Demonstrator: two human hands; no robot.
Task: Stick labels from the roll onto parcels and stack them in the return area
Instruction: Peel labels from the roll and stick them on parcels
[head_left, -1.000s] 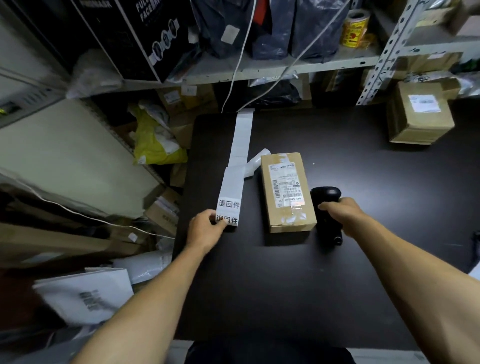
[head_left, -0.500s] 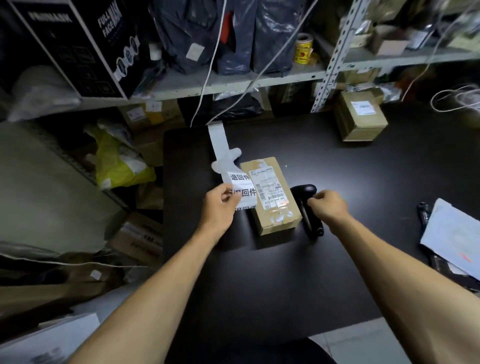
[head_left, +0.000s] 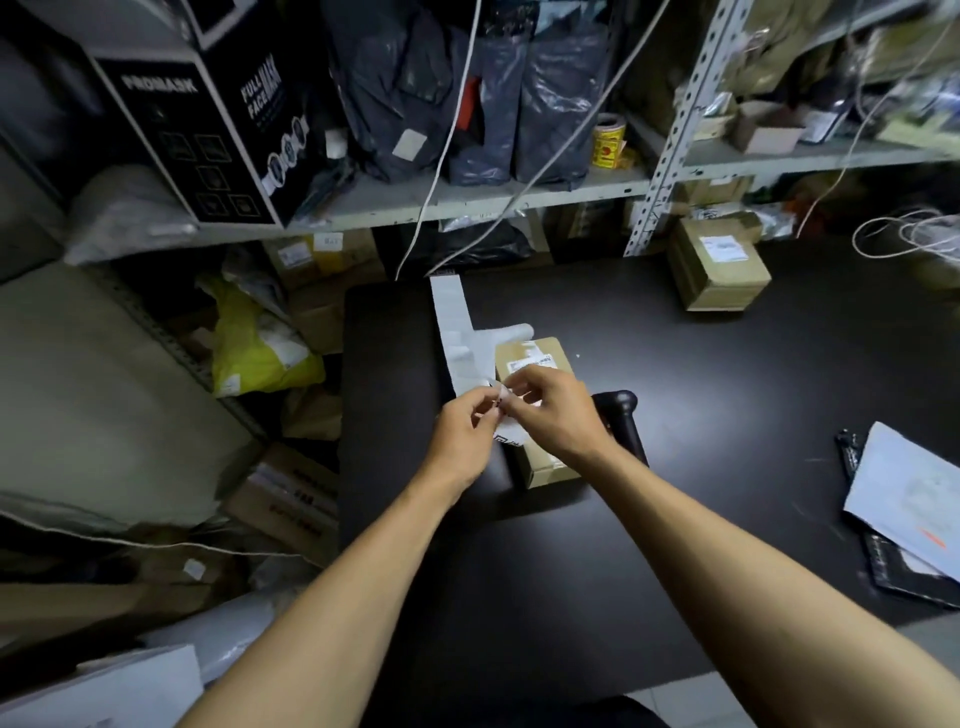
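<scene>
both hands, left (head_left: 464, 434) and right (head_left: 551, 415), pinch the label (head_left: 500, 399) over the parcel (head_left: 545, 465), probably peeling it to stick on.

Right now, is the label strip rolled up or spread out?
Spread out: the strip lies flat along the table, its near end lifted and pinched by left hand and right hand.

**A Crowded Storeroom**

A big dark table (head_left: 727, 415) fills the middle of the room. Behind it stands a grey metal shelf (head_left: 467, 200) with a post full of holes (head_left: 670, 150). White cords (head_left: 436, 171) hang down from above. A bit of pale floor (head_left: 924, 639) shows at the right. The light is dim.
</scene>
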